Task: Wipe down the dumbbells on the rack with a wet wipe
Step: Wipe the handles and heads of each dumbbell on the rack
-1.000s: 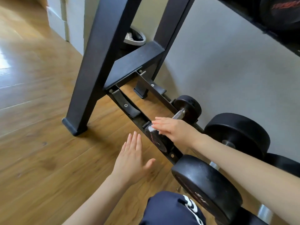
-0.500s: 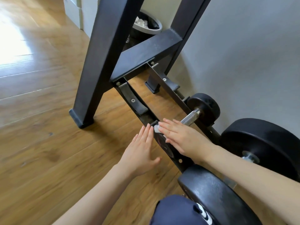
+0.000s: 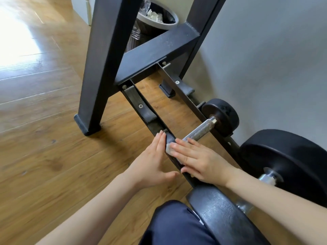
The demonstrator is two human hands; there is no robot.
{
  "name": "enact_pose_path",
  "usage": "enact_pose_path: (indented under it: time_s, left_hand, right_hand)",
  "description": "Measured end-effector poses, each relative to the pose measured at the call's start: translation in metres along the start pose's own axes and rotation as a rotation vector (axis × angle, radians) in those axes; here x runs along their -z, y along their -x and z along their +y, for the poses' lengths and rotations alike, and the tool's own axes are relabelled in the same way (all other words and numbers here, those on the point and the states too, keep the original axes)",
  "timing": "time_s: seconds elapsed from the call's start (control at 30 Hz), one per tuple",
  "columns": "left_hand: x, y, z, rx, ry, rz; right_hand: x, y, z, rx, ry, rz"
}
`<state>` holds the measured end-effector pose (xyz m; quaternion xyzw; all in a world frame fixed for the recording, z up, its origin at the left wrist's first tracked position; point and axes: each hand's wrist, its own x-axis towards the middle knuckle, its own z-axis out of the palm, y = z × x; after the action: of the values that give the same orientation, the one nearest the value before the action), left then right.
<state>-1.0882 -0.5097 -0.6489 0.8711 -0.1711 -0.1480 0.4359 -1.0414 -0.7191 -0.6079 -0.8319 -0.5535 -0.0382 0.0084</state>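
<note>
Small dumbbell (image 3: 198, 133), bottom rack (image 3: 157, 48) rail: right hand (image 3: 200, 160) presses wet wipe (image 3: 169, 149) flat-fingered on near head; left hand (image 3: 154, 161) braces, fingers straight. Advice: firm, overlapping strokes.

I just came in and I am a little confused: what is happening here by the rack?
A person is cleaning a small dumbbell on the lowest rack rail. The right hand presses a wet wipe flat onto its near head, and the left hand rests open against the same head. A larger dumbbell sits beside it.
</note>
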Motion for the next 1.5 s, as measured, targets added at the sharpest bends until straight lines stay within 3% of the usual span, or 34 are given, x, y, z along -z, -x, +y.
enact_pose_path:
  time_s: [0.1, 0.2, 0.47, 0.63, 0.7, 0.83, 1.0, 1.1, 1.3, 1.5]
  left_hand:
    - [0.001, -0.001, -0.001, 0.036, 0.126, -0.033]
    - [0.003, -0.005, 0.0, 0.072, 0.26, -0.033]
    - [0.009, -0.01, 0.008, 0.065, 0.156, 0.003]
    - [0.001, -0.02, 0.017, 0.093, -0.01, 0.131]
    - [-0.005, -0.024, 0.018, 0.096, -0.098, 0.195]
    - [-0.01, -0.028, 0.017, 0.099, -0.16, 0.238]
    - [-0.012, -0.031, 0.012, 0.088, -0.169, 0.245]
    - [-0.012, -0.032, 0.011, 0.081, -0.156, 0.252]
    - [-0.008, -0.033, 0.01, 0.084, -0.155, 0.254]
    - [-0.01, -0.034, 0.01, 0.081, -0.143, 0.269]
  right_hand:
    - [-0.001, 0.017, 0.004, 0.121, 0.026, 0.019]
    - [-0.005, 0.009, 0.008, 0.12, 0.0, 0.057]
    - [-0.006, 0.027, 0.003, 0.015, -0.072, 0.073]
    - [0.026, 0.016, 0.027, -0.42, -0.055, 0.441]
    - [0.038, 0.003, 0.048, -0.613, -0.012, 0.504]
    - [0.033, -0.01, 0.071, -0.899, 0.008, 0.328]
    - [0.023, 0.018, 0.049, -0.957, 0.151, 0.301]
    - [0.024, 0.01, 0.047, -1.011, 0.14, 0.26]
    - [0.034, -0.018, 0.069, -0.949, 0.146, 0.145]
    - [0.036, 0.018, 0.028, -1.1, 0.063, 0.155]
